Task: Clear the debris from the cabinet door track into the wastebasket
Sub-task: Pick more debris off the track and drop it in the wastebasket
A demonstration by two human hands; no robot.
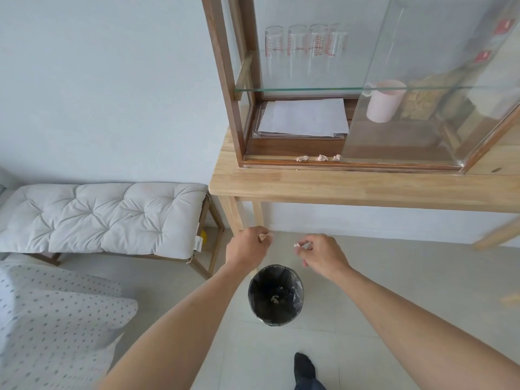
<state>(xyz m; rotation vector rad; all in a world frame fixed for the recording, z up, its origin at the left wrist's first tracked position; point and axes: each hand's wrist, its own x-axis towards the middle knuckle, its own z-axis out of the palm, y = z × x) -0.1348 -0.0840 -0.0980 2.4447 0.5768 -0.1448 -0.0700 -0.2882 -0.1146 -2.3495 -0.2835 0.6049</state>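
Observation:
Three crumpled paper scraps lie in the bottom door track of the wooden glass cabinet, just left of the slid-open glass door. A black-lined wastebasket stands on the floor below, with one scrap inside it. My left hand pinches a small paper scrap above and left of the basket. My right hand pinches another scrap above and right of the basket.
The cabinet sits on a light wooden table against the wall. Inside it are white papers, a pink mug and glass beakers. A cushioned bench stands to the left. My foot is near the basket.

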